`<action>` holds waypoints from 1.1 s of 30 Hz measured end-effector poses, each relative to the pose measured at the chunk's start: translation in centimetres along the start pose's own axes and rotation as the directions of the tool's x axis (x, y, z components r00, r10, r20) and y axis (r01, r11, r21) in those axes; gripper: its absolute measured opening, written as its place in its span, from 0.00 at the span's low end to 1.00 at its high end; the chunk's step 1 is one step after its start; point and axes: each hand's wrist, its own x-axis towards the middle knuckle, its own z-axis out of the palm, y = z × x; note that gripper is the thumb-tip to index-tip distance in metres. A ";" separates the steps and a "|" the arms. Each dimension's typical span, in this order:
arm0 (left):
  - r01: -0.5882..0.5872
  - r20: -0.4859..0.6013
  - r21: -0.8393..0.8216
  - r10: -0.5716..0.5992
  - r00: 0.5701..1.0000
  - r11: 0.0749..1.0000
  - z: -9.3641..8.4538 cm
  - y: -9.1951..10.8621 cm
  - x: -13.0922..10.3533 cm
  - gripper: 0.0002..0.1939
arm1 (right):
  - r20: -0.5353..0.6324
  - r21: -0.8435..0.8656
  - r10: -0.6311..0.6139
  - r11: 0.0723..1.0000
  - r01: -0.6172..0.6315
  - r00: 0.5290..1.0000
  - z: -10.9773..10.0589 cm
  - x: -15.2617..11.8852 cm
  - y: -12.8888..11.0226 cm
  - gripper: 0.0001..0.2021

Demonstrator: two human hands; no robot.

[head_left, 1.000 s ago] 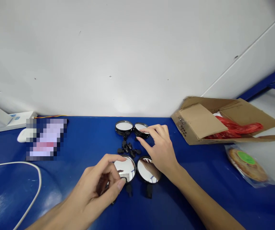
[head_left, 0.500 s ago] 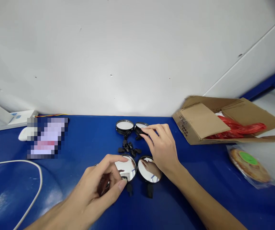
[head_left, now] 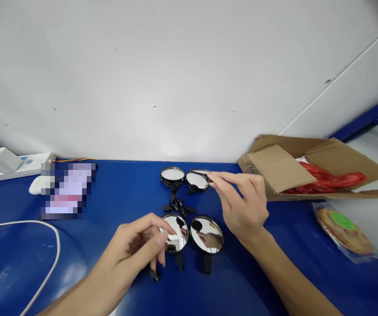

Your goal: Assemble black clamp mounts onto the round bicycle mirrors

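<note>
My right hand (head_left: 244,204) pinches a round mirror (head_left: 199,170) near its edge. That mirror is tilted nearly edge-on, just above another round mirror (head_left: 196,181) lying at the back. Beside it is a stack of round mirrors (head_left: 172,174). My left hand (head_left: 139,245) hovers open, fingers loosely curled, over the left side of a front mirror (head_left: 177,241). Under its fingers, a black clamp (head_left: 155,275) shows; what it joins is hidden. Another front mirror (head_left: 207,237) lies to the right, its black clamp (head_left: 207,264) toward me. Small black clamp parts (head_left: 178,204) cluster between the rows.
An open cardboard box (head_left: 281,169) with a red plastic bag (head_left: 327,177) stands at right. In front lies a wrapped round pastry (head_left: 347,230) with a green label. A blurred phone (head_left: 68,191), power strip (head_left: 34,164) and white cable (head_left: 58,245) are at left.
My right hand has moved right and lifted a mirror from the back right, uncovering the one beneath. My left hand has shifted slightly, with thumb and forefinger closer together.
</note>
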 end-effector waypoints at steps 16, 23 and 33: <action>0.116 -0.041 -0.546 -0.165 0.986 0.830 -0.4 0.9 1.2 0.16 | 0.152 0.415 -0.085 0.910 0.015 0.985 -2.3 0.6 -5.9 0.16; 0.131 -0.161 -0.531 -0.251 0.954 0.837 -0.6 1.1 1.6 0.24 | 0.434 0.366 0.152 0.871 -0.328 0.888 -0.9 0.2 -3.5 0.08; 0.124 -0.202 -0.415 -0.225 0.953 0.901 -0.7 0.0 1.4 0.24 | 0.768 0.133 0.206 0.875 -0.466 0.606 -0.7 -0.3 -2.1 0.05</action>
